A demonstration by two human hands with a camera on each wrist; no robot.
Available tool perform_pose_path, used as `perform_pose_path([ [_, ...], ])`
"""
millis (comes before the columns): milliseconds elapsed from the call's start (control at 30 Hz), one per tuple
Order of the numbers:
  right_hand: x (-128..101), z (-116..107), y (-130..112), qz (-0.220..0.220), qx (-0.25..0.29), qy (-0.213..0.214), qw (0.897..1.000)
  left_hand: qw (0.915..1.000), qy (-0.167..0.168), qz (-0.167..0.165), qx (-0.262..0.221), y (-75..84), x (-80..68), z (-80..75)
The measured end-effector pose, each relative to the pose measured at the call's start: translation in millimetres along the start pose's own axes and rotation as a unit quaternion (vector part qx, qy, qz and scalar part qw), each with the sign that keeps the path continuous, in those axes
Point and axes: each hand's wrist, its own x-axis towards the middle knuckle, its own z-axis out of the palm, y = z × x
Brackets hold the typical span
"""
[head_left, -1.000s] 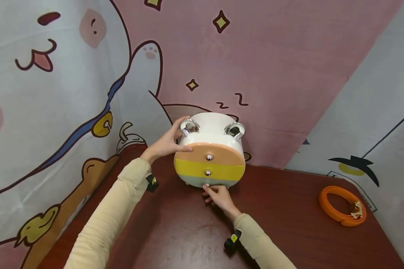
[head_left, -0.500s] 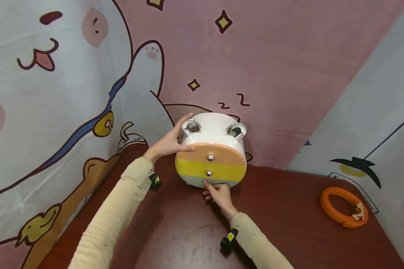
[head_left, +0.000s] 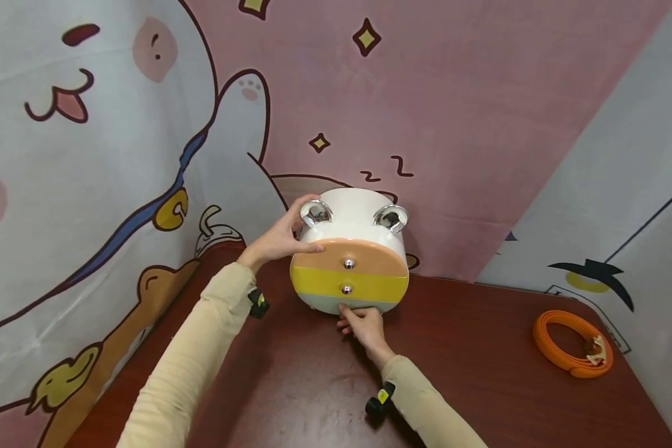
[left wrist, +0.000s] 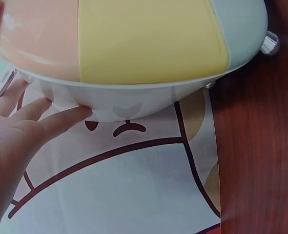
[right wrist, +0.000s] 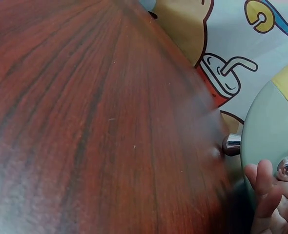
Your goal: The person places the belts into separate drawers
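Observation:
A small rounded drawer cabinet (head_left: 354, 214) with two silver rings like eyes stands on short silver feet. Its front has an orange drawer (head_left: 381, 256), a yellow drawer (head_left: 316, 281) and a pale green drawer (head_left: 313, 301), one below another. My left hand (head_left: 280, 239) grips the cabinet's left side, thumb over the edge of the orange front; in the left wrist view its fingers (left wrist: 68, 119) lie along the white side wall. At the bottom drawer, my right hand (head_left: 366, 326) pinches the silver knob (right wrist: 286, 169) between thumb and fingers. All the drawers are closed.
On the right of the dark red wooden table (head_left: 453, 348) lies a coiled orange strap (head_left: 554, 361) with a pale buckle. A printed cartoon cloth (head_left: 442, 124) hangs behind the table and along its left side.
My right thumb has come up over the bottom knob, which showed a second ago and is now covered in the head view. The cabinet and my left hand have barely moved.

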Motion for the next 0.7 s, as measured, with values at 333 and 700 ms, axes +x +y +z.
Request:
perform_pose_path([
  [333,-4.3,-2.4,1.9,-0.008,0.002,-0.014,1.000,0.9999,0.006,-0.011,0.007,-0.4,-0.2,0.9],
  [700,-10.0,-3.9,2.0,-0.012,-0.014,-0.026,0.999,0.9999,0.005,-0.013,-0.002,-1.3,-0.5,0.2],
])
